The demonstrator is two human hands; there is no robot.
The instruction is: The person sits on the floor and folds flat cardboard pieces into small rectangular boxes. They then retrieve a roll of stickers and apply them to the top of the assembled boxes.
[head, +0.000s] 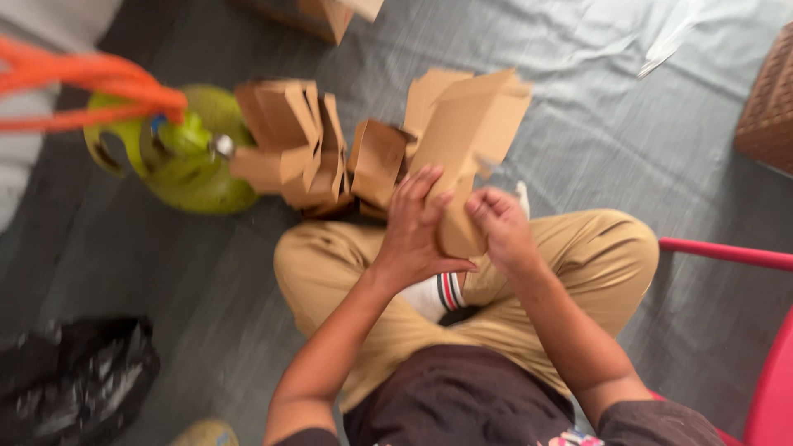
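Note:
I sit cross-legged on a grey floor sheet in tan trousers. Both hands hold a brown cardboard box blank [467,140] over my lap, its flaps pointing up and away from me. My left hand [415,223] presses flat against its near left side, and my right hand [498,227] grips its lower right edge. Just beyond my knees stands a cluster of several folded brown cardboard boxes [310,149]. The picture is blurred by motion.
A lime green gas cylinder [178,153] with an orange hose [83,83] stands at the left. A black plastic bag [74,380] lies at the lower left. A red chair frame [760,330] is at the right, a brown woven basket [768,103] at the far right.

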